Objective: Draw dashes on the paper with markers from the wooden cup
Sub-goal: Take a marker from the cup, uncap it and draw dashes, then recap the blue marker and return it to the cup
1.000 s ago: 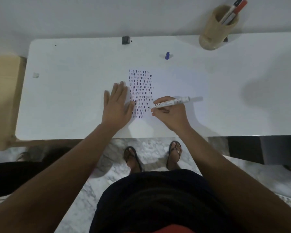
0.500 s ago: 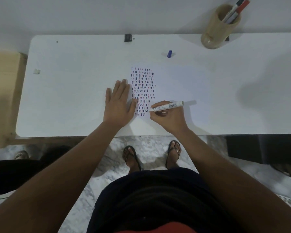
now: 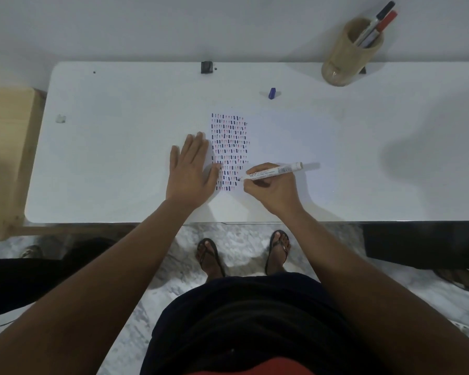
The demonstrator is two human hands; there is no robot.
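Note:
A white sheet of paper (image 3: 282,142) lies on the white table (image 3: 119,158), its left part filled with rows of short blue and red dashes (image 3: 229,147). My right hand (image 3: 271,189) grips a white marker (image 3: 272,172), whose tip touches the paper at the right end of the lower rows. My left hand (image 3: 191,170) lies flat with fingers spread on the paper's left edge. The wooden cup (image 3: 344,60) stands at the back right and holds a black-capped and a red-capped marker (image 3: 377,25).
A blue marker cap (image 3: 272,93) lies behind the paper. A small black object (image 3: 206,67) sits at the table's back edge, and a small pale scrap (image 3: 60,119) lies at the left. A wooden block (image 3: 6,147) stands left of the table. My sandalled feet are below.
The marker tip has shifted slightly along the lower dash rows, and the marker's tilt has changed a little. My left hand stays flat on the paper.

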